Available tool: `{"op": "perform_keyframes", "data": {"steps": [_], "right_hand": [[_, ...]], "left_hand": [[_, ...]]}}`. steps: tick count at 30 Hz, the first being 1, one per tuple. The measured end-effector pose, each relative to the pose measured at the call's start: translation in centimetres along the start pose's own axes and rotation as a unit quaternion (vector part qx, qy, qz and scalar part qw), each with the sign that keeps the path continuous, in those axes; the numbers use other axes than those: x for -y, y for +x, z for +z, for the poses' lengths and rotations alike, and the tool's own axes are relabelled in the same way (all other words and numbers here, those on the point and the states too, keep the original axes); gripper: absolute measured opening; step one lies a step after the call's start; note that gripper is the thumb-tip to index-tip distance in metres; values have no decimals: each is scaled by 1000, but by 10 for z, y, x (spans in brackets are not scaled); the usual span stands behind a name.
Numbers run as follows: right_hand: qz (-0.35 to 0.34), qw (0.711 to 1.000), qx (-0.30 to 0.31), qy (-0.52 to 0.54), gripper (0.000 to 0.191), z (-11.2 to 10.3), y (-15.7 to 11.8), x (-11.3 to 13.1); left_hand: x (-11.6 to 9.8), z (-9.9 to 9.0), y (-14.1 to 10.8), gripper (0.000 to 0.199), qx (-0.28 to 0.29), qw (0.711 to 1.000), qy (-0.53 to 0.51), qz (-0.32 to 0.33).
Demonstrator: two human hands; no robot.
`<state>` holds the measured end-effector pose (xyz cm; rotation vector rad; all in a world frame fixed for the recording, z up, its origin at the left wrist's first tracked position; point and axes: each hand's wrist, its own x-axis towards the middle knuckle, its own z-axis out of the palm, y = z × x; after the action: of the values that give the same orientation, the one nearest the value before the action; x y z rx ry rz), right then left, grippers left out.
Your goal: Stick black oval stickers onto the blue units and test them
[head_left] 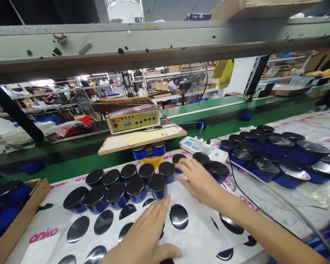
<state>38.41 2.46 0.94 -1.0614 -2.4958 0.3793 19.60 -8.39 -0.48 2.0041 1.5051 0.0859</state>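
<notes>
My left hand (145, 234) lies flat, palm down, on a white sheet (194, 234) that carries round black glossy stickers (178, 216). My right hand (199, 181) reaches forward over the sheet with its fingers spread, fingertips close to a blue jar with a black lid (178, 161). Two rows of several such blue jars with black lids (136, 189) stand just beyond my left hand. Neither hand grips anything.
A control box with red and green lights (133, 120) sits on a wooden board (143, 141) over the green conveyor (222, 110). A white power strip (194, 143) lies behind the jars. More jars under plastic film (277, 157) stand right. A cardboard box (19, 220) stands left. A cable (277, 198) crosses the right side.
</notes>
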Motion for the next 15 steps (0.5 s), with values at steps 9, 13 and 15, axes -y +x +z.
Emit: {"op": "perform_keyframes", "data": {"steps": [9, 13, 15], "right_hand": [[-248, 949, 197, 12, 34, 2, -18, 33], [-297, 937, 184, -18, 28, -2, -15, 36], [-307, 936, 159, -61, 21, -7, -23, 32]], "left_hand": [[44, 50, 0, 141, -140, 989, -15, 51], [37, 43, -2, 125, -112, 994, -16, 4], [34, 40, -5, 119, -105, 994, -20, -4]]}}
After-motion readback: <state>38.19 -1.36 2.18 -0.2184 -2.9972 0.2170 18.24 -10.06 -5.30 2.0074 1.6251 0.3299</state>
